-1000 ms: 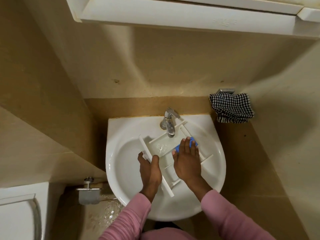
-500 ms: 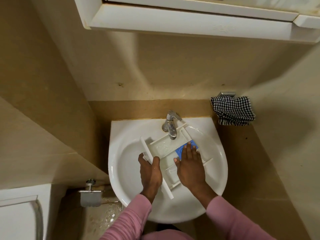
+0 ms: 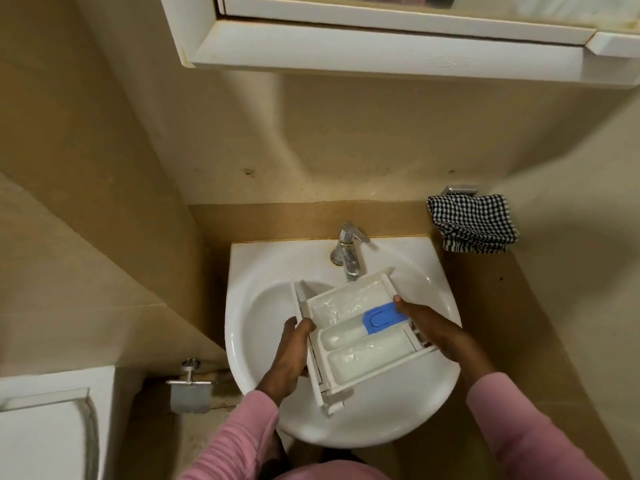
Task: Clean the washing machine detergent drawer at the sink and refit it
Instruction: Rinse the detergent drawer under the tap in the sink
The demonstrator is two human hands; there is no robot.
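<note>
The white detergent drawer (image 3: 349, 337) sits over the white sink (image 3: 263, 271), compartments facing up, with a blue cap (image 3: 381, 317) in its middle channel. Water shines in the compartments. My left hand (image 3: 289, 355) grips the drawer's front panel at its left end, thumb over the rim. My right hand (image 3: 429, 330) holds the drawer's right end, thumb tip beside the blue cap. The chrome tap (image 3: 348, 252) stands just above the drawer's far edge.
A black-and-white checked cloth (image 3: 472, 223) hangs on a hook right of the sink. A white cabinet (image 3: 381, 39) juts out overhead. A toilet-paper holder (image 3: 189, 389) and a white fixture (image 3: 45, 431) are at the lower left.
The drawer has been turned over from underside-up to compartments-up. My right hand moved from pressing on top of it to holding its right end. The view shifted downward.
</note>
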